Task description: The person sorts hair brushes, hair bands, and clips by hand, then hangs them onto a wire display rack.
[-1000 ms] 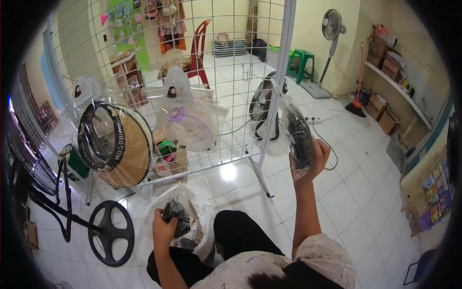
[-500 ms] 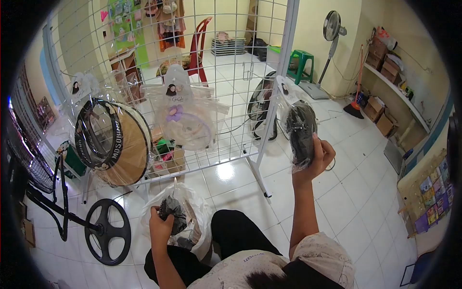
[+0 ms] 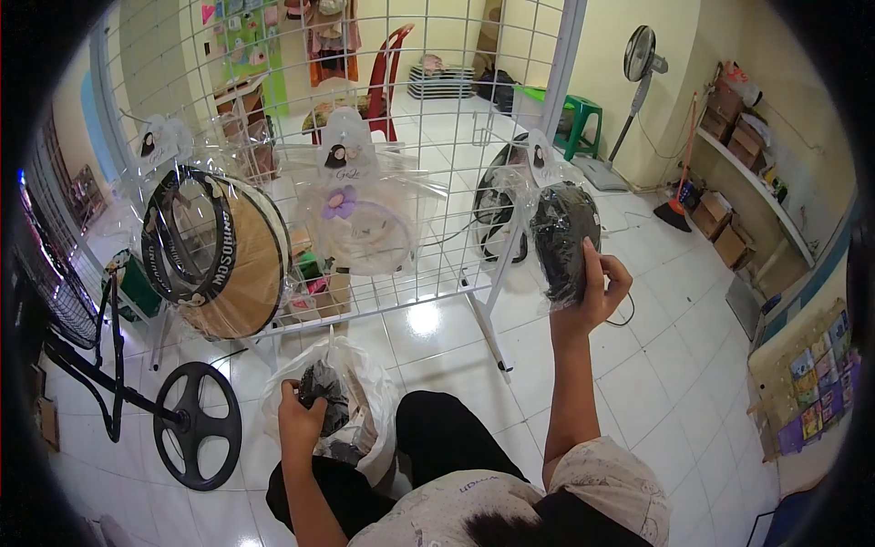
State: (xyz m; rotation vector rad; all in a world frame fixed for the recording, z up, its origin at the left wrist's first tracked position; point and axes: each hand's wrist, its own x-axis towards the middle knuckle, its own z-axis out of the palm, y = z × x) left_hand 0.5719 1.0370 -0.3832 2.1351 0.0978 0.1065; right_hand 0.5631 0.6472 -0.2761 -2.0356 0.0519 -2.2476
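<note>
My right hand [image 3: 597,292] is raised by the right post of the white wire grid rack [image 3: 428,296]. Its fingers are closed on a clear plastic packet [image 3: 559,242] with a dark item inside and a pale header card at the top. Low at the left, my left hand [image 3: 303,421] grips another dark plastic-wrapped packet [image 3: 330,401] at the mouth of a white plastic bag [image 3: 381,433]. More wrapped things lie in the bag. On the rack hang a packaged tan visor [image 3: 241,273] with a black band and a packaged pale headband [image 3: 365,239] with a purple flower.
A black standing fan's round base [image 3: 196,469] is on the floor to my left. Behind the rack are a red chair [image 3: 387,82], a green stool [image 3: 581,128] and a grey fan [image 3: 638,59]. A broom [image 3: 674,214] and cardboard boxes [image 3: 734,244] stand at the right.
The view has shifted slightly. The packet in my right hand has turned a little beside the rack post. My left hand stays at the bag with its packet.
</note>
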